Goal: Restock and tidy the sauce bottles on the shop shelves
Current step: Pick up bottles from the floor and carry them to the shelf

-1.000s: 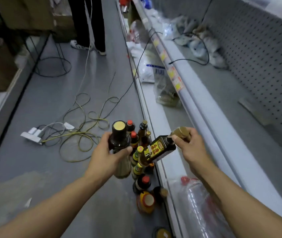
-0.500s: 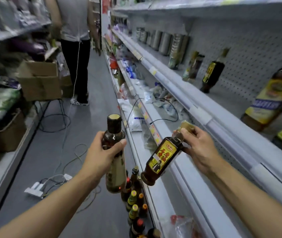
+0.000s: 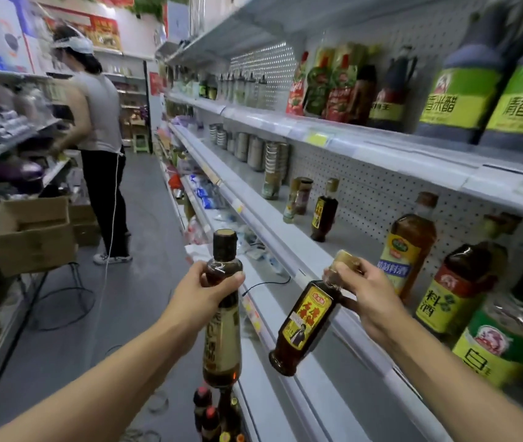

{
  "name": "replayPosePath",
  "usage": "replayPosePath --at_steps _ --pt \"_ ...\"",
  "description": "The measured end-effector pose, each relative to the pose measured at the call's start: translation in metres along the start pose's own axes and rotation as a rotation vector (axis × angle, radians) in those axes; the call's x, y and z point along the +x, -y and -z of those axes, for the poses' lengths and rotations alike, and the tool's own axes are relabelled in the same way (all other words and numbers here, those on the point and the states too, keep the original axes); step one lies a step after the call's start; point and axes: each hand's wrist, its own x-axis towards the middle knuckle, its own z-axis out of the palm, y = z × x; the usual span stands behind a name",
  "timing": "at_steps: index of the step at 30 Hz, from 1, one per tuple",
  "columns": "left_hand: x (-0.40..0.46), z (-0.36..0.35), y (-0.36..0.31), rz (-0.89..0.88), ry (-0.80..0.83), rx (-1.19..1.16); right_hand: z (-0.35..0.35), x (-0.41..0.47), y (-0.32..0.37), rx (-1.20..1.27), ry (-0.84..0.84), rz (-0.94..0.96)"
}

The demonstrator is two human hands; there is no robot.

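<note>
The left hand has its fingers curled round the neck of an upright dark glass bottle with a gold label. The right hand pinches the gold cap of a tilted amber bottle with a red-and-yellow label, its writing unreadable, held before the white metal shelf. Nearby green-labelled bottles read 香米醋.

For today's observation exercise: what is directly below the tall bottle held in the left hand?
Below the tall bottle in the left hand, red-capped sauce bottles stand on the floor. Their lower parts are cut off by the frame.
</note>
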Motion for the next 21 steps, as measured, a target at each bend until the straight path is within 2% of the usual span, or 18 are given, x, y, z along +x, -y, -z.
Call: replayPosePath --at_steps 16,21 --pt "0.157 -0.058 -0.039 -0.013 0.071 -0.086 -0.009 0.164 0.023 0.097 -0.189 0.071" --pt "0.208 -0.059 -0.035 -0.014 0.106 -0.099 -0.018 0.218 0.022 0.030 -0.260 0.064"
